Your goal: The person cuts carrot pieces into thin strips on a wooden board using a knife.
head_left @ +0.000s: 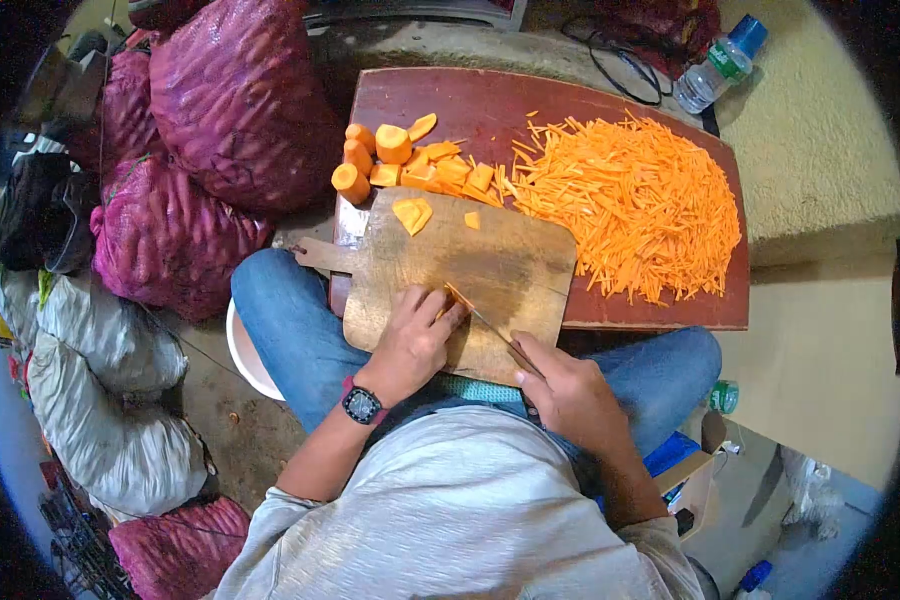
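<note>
My right hand (577, 396) is wrapped round the handle of a knife (497, 333), its blade pointing up and left across the wooden cutting board (523, 245). My left hand (420, 333), with a watch at the wrist, is closed with curled fingers on the board, beside the blade. A sliver of orange carrot (457, 292) shows at its fingertips; the rest is hidden under the fingers. Two flat carrot offcuts (412, 214) lie near the board's top edge. Beyond are carrot chunks (393, 145) and a large heap of carrot strips (635, 205).
The board rests over my lap and on a red table (470, 95). Pink mesh sacks (240, 100) and white sacks (120, 430) crowd the left. A white basin (250, 355) sits by my left knee. A water bottle (718, 66) lies at the upper right.
</note>
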Demonstrator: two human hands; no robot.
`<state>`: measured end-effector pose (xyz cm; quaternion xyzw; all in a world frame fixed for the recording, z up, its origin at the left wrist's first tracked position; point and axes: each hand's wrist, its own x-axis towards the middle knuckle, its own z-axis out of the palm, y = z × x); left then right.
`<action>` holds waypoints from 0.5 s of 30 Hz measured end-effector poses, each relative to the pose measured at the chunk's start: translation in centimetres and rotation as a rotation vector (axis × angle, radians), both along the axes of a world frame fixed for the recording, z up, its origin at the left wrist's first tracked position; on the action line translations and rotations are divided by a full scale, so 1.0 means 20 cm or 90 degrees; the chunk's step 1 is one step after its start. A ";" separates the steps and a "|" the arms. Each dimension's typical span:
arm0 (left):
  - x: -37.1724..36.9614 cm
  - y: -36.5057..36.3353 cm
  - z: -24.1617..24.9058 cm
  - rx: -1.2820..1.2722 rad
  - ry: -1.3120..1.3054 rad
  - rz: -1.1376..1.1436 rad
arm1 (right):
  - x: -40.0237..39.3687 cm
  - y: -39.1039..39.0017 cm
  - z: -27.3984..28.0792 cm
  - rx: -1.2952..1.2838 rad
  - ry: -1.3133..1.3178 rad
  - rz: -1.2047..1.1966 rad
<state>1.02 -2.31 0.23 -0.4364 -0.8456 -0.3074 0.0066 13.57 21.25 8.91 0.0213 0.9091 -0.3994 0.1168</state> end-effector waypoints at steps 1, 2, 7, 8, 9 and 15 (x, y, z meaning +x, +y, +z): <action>0.00 0.01 0.00 -0.003 0.022 -0.001 | -0.01 -0.01 -0.01 0.000 0.014 0.012; -0.01 0.01 0.00 -0.005 0.045 -0.003 | -0.02 -0.01 0.00 0.002 0.012 0.010; 0.00 0.01 -0.02 -0.001 0.072 -0.014 | -0.03 -0.02 0.11 0.040 -0.105 0.029; 0.00 0.01 -0.03 0.016 0.068 -0.008 | -0.02 -0.02 0.11 0.041 -0.108 0.031; 0.00 0.01 -0.03 0.017 0.066 -0.005 | -0.01 -0.02 0.11 0.045 -0.099 0.040; 0.00 0.02 -0.02 0.021 0.046 0.014 | -0.18 -0.08 -0.03 0.041 -0.037 0.073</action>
